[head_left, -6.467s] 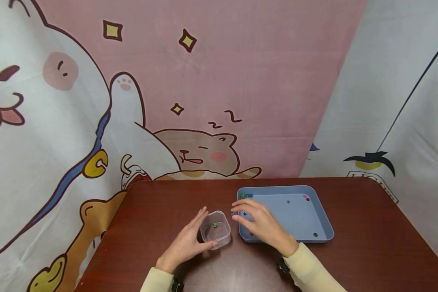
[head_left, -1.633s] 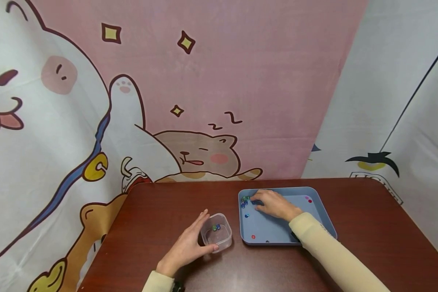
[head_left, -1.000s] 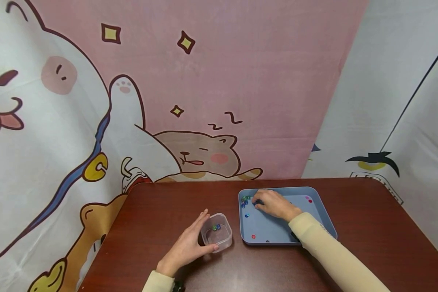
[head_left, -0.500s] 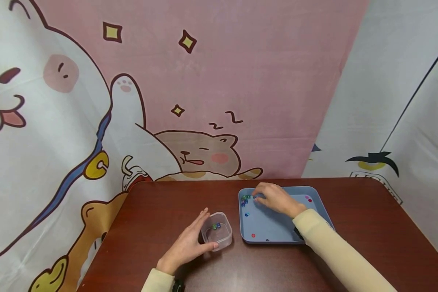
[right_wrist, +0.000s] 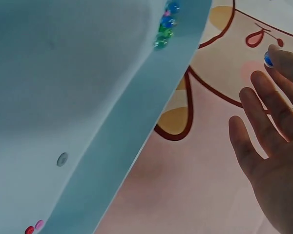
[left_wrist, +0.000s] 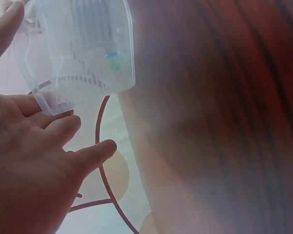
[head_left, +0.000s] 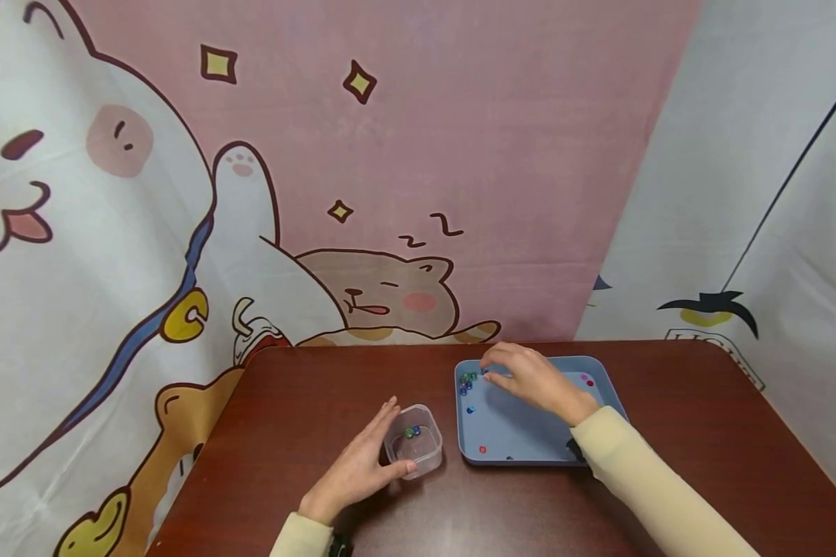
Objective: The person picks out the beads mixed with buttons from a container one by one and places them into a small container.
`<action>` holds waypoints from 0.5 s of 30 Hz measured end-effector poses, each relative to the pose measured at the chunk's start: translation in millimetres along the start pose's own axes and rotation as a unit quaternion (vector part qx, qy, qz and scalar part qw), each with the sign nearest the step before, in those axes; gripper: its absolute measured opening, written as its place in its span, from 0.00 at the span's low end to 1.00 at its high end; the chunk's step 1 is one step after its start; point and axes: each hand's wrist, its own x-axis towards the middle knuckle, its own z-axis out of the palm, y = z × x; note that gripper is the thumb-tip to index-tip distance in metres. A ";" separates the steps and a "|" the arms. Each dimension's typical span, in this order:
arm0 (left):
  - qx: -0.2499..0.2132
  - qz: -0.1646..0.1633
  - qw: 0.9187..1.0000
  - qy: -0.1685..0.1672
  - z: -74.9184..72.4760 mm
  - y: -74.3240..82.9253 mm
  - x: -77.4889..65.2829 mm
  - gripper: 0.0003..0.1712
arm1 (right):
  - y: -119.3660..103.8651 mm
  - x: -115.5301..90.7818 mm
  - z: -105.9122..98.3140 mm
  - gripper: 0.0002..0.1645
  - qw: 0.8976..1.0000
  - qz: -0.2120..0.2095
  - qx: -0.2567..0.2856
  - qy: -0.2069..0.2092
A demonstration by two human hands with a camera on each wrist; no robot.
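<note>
My left hand (head_left: 355, 472) holds a small clear plastic container (head_left: 428, 463) on the table, thumb at its near side and fingers along its left. A green marble (head_left: 409, 433) and a blue marble (head_left: 417, 431) lie in it. Over the back left part of a blue tray (head_left: 529, 437), my right hand (head_left: 532, 379) pinches another blue marble (right_wrist: 268, 59) between thumb and forefinger, the other fingers spread. Just left of that hand, several green and blue marbles (head_left: 466, 382) cluster in the tray's back left corner.
Flat button-like discs lie scattered in the tray: a red one (head_left: 483, 449) near the front, a blue one (head_left: 470, 410) at the left, pink and red ones (head_left: 590, 383) at the back right, and a grey one (right_wrist: 62, 159). A printed cloth (head_left: 501, 193) hangs behind the table.
A blue marble has joined the green one in the container since the oldest frame. Lately my right hand has picked up another blue marble and risen slightly; the left hand keeps its place.
</note>
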 end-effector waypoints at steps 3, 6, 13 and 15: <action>0.000 0.000 1.000 0.000 0.0 0.3 -0.4 0.56 | -7.1 -2.8 -2.1 0.09 1.000 -0.004 0.007 0.011; 0.003 -0.003 1.000 0.000 -0.2 0.6 -0.6 0.57 | -14.3 -6.0 -2.9 0.10 1.000 -0.009 0.016 0.023; 0.014 -0.007 1.000 0.006 -0.5 1.2 0.2 0.57 | -29.5 -13.1 1.3 0.11 0.998 -0.022 0.031 0.056; 0.018 -0.008 1.000 0.008 -0.3 1.3 0.7 0.57 | -34.1 -14.9 2.4 0.12 0.997 -0.022 0.038 0.065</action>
